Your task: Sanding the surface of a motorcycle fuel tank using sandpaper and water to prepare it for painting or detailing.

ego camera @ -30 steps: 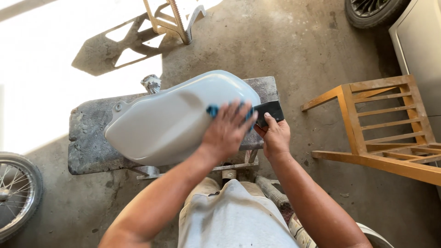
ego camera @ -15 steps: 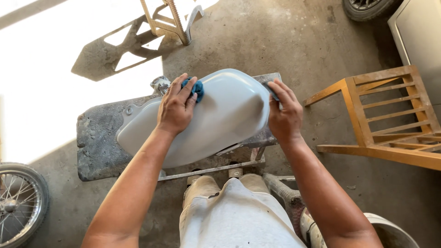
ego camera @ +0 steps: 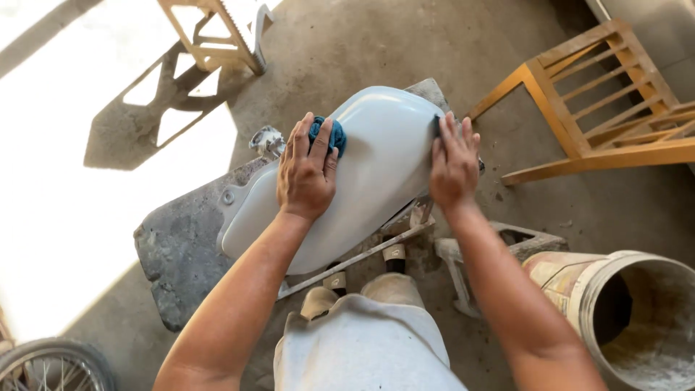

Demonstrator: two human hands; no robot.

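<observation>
Concrete floor fills my view, half in hard sunlight on the left and half in shade, with a grey slab (ego camera: 177,268) on a low stand as my work surface. On that slab lies a pale grey fuel tank (ego camera: 376,170), its long axis running from lower left to upper right, away from me at a slant. My left hand (ego camera: 308,170) lies flat on the tank's upper left flank, fingers spread and pressing a blue pad (ego camera: 329,137) against the shell; the pad sits just past my fingertips, toward the far side. My right hand (ego camera: 454,163) rests with its fingers together and open on the tank's right end, bracing it; I cannot tell whether anything lies under it beyond a dark sliver at the edge. Both hands touch the tank, the left nearer its middle. Around me stand a wooden chair frame (ego camera: 601,94), a dusty bucket (ego camera: 622,311) near my right forearm, and a spoked wheel (ego camera: 51,366) at lower left.
</observation>
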